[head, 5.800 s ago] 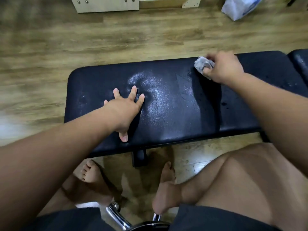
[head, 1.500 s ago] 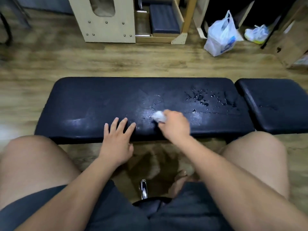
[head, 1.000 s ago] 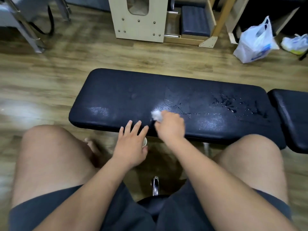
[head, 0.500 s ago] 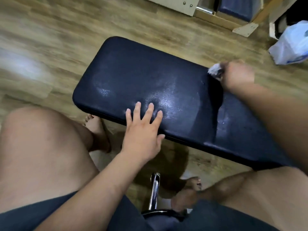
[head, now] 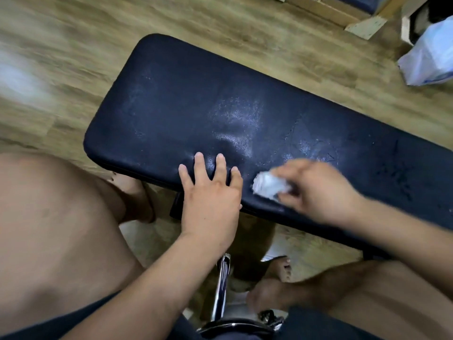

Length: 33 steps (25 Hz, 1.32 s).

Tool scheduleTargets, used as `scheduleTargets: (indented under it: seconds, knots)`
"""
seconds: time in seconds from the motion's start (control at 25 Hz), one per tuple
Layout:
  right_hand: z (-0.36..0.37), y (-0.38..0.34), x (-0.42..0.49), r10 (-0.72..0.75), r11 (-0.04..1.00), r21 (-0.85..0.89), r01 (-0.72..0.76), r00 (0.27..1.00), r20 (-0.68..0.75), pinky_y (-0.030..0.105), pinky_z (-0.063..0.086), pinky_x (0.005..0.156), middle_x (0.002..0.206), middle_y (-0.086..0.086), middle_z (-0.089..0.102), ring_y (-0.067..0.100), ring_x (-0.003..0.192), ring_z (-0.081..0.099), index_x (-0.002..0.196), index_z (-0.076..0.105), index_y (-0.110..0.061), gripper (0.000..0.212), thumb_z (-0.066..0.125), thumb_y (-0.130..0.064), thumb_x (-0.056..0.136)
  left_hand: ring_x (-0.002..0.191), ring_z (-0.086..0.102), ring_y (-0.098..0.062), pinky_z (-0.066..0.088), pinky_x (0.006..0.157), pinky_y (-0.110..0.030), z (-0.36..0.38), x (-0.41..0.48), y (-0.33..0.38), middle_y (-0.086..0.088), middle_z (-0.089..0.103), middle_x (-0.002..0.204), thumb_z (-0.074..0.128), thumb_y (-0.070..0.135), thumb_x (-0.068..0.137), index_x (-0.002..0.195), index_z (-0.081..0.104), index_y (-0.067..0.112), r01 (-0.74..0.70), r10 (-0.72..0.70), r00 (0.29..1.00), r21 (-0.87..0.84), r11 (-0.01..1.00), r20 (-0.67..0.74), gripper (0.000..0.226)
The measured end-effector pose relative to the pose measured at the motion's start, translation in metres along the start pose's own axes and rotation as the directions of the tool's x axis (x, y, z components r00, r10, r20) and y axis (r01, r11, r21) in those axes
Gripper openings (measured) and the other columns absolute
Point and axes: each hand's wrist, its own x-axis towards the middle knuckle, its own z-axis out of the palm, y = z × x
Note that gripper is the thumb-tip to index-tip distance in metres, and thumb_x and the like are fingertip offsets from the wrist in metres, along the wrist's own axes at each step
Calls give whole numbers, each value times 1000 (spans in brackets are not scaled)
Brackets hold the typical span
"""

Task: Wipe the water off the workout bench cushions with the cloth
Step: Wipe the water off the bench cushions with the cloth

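The cloth (head: pixel 268 186), a small crumpled white wad, sits in my right hand (head: pixel 316 190) and touches the near part of the workout bench cushion (head: pixel 196 101), just right of my left hand (head: pixel 210 195). In the head view my right fingers are curled round the wad and pinch it from above and below. That hand is blurred, so I cannot tell finger from finger.

My left hand lies flat on the cushion's near edge. Its fingers (head: pixel 199 163) are straight and spread, holding nothing, and its palm hangs over the rim.

The cushion is long, dark and padded. It runs slantwise from the upper left down to the right edge of the view. A pale wet sheen (head: pixel 235 123) shows on its middle, beyond my left fingertips. Thin streaks and specks (head: pixel 397 173) mark the surface farther right, too small to read clearly.

Around the bench is a wooden plank floor (head: pixel 73 45). A white plastic bag (head: pixel 431 60) lies on it at the far right, next to a pale wooden frame (head: pixel 362 23).

Nearer me, my bare left thigh (head: pixel 61 229) fills the lower left. A bare foot (head: pixel 133 192) rests on the floor under the cushion's near edge. A chrome post (head: pixel 221 285) stands between my legs, and my dark shorts (head: pixel 318 325) cross the bottom.
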Motion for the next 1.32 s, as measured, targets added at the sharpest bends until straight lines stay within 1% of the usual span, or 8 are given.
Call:
scheduleTargets:
  seconds: [0.28,0.48,0.64,0.76,0.92,1.04,1.2,1.32]
  knots:
    - [-50,115,124,560,778,-199,-596,802,-208,44,54,80,102,26,66,45,92,63,103,63,-13,27,51,-25,82,143,1,-47,8,112,-65,-2,-3,0,-10,8,162,44,47,96,151,17,22,-6,5,1000,17,1000,6,66]
    - [-3,2,41,192,981,-14,-193,980,-58,36,53,71,92,10,67,32,82,65,104,64,-21,30,53,-32,78,143,2,-47,8,113,-64,-3,-3,-3,-10,10,162,50,38,96,150,22,23,-12,11,1000,-15,1000,-15,63]
    - [0,-12,23,-47,998,43,45,998,51,32,52,71,90,4,66,26,83,65,102,67,-18,37,51,-39,76,138,30,-39,27,111,-58,-5,-6,-25,-8,39,152,69,32,82,134,52,23,-89,46,983,-237,967,-180,55]
    - [-27,61,95,206,974,-68,-218,967,-147,38,52,74,91,18,67,35,84,64,95,65,-12,43,43,-44,76,134,38,-42,33,107,-60,4,-15,-44,-16,44,145,80,30,68,129,56,16,-17,-33,977,-228,973,-212,67]
    - [-35,78,153,597,794,36,-606,768,-234,38,50,77,95,24,67,41,88,63,94,61,-8,25,49,-28,86,141,25,-39,25,114,-56,10,-22,-51,-14,33,152,77,37,70,138,46,20,27,-57,989,-212,977,-138,77]
    - [9,-19,133,379,925,65,-374,894,-242,38,53,78,100,13,67,37,91,64,105,65,-17,29,51,-29,83,129,40,-33,34,110,-47,-5,-18,-66,-11,46,138,64,27,73,129,55,15,40,-209,937,-508,860,-279,58]
    - [46,-131,49,-148,975,190,119,978,148,39,51,78,107,13,62,35,94,62,110,65,-11,34,63,-24,79,113,49,-27,38,103,-35,-20,-14,-72,-6,54,124,51,7,65,121,57,12,-13,-301,871,-629,777,-389,56]
    - [44,-121,-2,-52,924,380,51,999,-7,35,53,71,92,4,64,27,82,65,100,68,-17,28,58,-32,78,121,45,-28,33,107,-34,-15,-14,-67,-6,52,131,57,13,76,124,57,13,25,-252,916,-582,813,-312,48]
